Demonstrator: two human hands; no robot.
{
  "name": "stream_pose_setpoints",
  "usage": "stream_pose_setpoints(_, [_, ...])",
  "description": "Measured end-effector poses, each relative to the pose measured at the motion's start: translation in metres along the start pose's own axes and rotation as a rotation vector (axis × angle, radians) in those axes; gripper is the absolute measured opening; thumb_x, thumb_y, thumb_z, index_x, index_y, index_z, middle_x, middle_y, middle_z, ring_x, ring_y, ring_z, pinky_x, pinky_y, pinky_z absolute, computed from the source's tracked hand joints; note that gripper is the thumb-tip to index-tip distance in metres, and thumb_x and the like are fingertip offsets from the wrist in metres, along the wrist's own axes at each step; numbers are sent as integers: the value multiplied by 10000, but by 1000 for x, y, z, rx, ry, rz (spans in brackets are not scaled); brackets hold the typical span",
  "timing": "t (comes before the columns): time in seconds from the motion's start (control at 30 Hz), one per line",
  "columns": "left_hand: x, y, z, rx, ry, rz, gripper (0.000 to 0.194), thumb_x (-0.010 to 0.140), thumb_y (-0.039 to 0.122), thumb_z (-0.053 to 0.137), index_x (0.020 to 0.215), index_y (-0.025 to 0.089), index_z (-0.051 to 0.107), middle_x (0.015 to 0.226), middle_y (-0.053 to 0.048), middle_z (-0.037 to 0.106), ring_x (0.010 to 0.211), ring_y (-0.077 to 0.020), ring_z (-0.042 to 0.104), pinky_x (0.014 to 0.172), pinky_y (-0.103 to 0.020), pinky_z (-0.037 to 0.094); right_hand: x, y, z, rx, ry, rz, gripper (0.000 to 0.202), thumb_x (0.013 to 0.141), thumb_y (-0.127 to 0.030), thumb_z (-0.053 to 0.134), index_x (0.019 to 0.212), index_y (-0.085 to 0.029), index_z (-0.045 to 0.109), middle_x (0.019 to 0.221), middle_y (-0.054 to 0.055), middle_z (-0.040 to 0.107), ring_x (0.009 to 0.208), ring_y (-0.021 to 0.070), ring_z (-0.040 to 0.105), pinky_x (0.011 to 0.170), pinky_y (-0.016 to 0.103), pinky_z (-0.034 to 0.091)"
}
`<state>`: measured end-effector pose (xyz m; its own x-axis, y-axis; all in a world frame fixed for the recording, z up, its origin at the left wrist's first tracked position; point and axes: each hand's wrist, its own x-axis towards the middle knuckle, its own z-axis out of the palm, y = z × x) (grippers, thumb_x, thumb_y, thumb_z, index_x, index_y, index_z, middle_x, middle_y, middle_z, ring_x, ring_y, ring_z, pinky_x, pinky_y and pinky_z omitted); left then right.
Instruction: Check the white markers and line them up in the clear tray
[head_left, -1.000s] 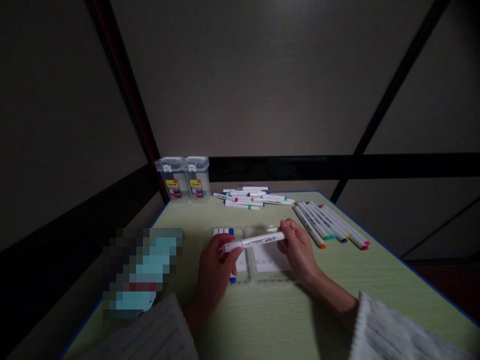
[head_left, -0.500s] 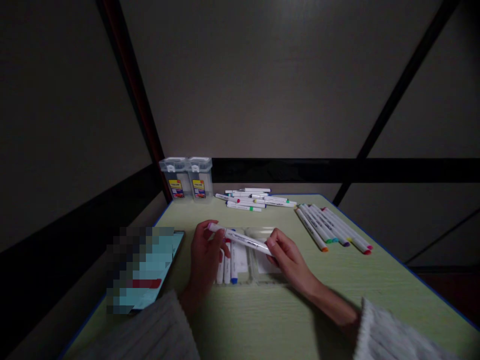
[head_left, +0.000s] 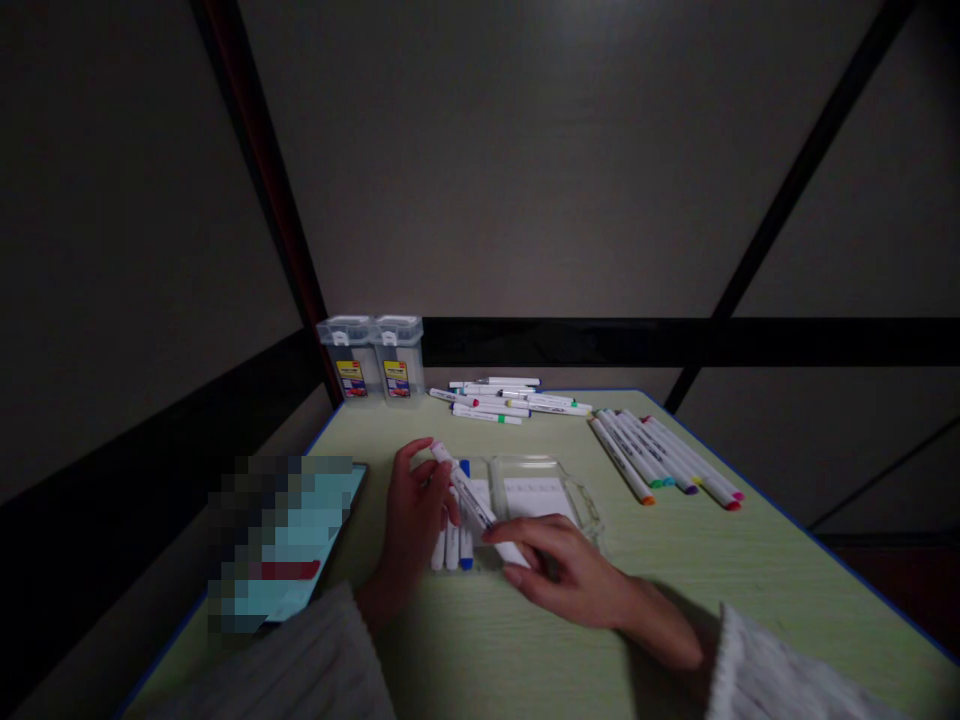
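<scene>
Both hands hold one white marker (head_left: pixel 474 500) aslant above an open clear plastic case (head_left: pixel 556 462). My left hand (head_left: pixel 416 510) pinches its upper end, which has a pale pinkish cap. The lower end is gripped by the fingers and thumb of my right hand (head_left: pixel 574 570). Beneath the held marker, several white markers (head_left: pixel 452 550) lie side by side in the left half of the case, one with blue ends. White paper (head_left: pixel 538 497) shows in the case's right half. My left hand covers part of the markers in the case.
Two clear lidded boxes (head_left: pixel 399 365) with yellow labels stand at the back left. A loose pile of markers (head_left: pixel 517 398) lies at the back middle. More markers with coloured ends (head_left: pixel 660 455) lie in a row at right. A partly blurred tablet-like screen (head_left: pixel 307 530) is at left.
The held marker has turned steeper, its right end swinging down and toward me. My right hand has moved left and lower with it, uncovering the case's right half.
</scene>
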<state>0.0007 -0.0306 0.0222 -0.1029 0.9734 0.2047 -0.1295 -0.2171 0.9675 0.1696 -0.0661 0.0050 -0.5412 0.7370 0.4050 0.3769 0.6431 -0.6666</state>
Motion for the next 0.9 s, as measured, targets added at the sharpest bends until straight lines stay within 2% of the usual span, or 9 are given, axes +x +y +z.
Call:
stream_pose_setpoints(0.13, [-3,-2,3,12,-97,-41,543,708,289,563,1182,152,336,566,85,520,322,-26,412,303,-125,290,1,0,1,-21,29,29,255,797,-272,491,1019,-200,595,580,-27,504,479,104,412,476,213,343])
stream_pose_setpoints(0.27, [-5,-7,4,45,-258,-111,882,687,249,588,1362,199,23,734,16,615,345,-30,439,314,-139,329,2,1,1,-30,2,22,273,810,-268,480,1060,-188,555,607,-31,493,503,93,411,488,200,336])
stream_pose_setpoints(0.33, [-6,-10,4,42,-330,-121,961,683,230,591,1364,214,-88,789,-3,621,364,-29,446,326,-139,342,2,0,1,-24,-19,18,269,811,-263,486,1061,-186,546,591,-43,467,502,87,406,489,195,329])
stream_pose_setpoints(0.4, [-6,-13,3,36,-403,-110,966,695,228,578,1361,220,-121,783,3,607,383,-33,453,329,-136,339,2,0,0,-12,-36,18,249,814,-262,490,1044,-185,543,572,-52,440,500,84,406,486,191,322])
stream_pose_setpoints(0.47, [-6,-15,2,39,-463,-96,908,712,242,557,1374,210,-63,727,22,579,402,-40,449,328,-134,329,3,-1,1,5,-51,11,233,823,-269,483,1034,-185,537,562,-56,433,495,83,408,479,191,317])
stream_pose_setpoints(0.57, [-5,-17,2,90,-469,-96,765,719,256,535,1372,158,148,628,48,517,431,-51,432,340,-134,323,4,0,2,18,-75,-4,223,842,-267,453,1036,-184,527,577,-49,458,502,86,421,480,194,323])
stream_pose_setpoints(0.7, [1,-20,-2,241,-398,-113,621,702,267,527,1279,91,377,582,45,515,449,-75,451,387,-171,376,6,1,3,-45,-34,23,214,846,-231,436,1021,-162,539,610,-27,510,523,96,447,509,206,354])
stream_pose_setpoints(0.8, [7,-26,-5,349,-335,-81,496,684,271,539,1146,91,532,564,38,542,465,-88,485,448,-194,408,7,1,3,-99,9,8,189,845,-185,421,948,-157,577,735,26,581,646,121,517,599,227,403])
stream_pose_setpoints(0.9, [9,-31,-7,424,-302,-65,461,664,251,555,1087,68,570,576,14,592,517,-116,542,510,-217,440,9,0,1,-140,5,-25,224,840,-152,410,983,-168,582,847,60,589,800,156,537,709,263,428])
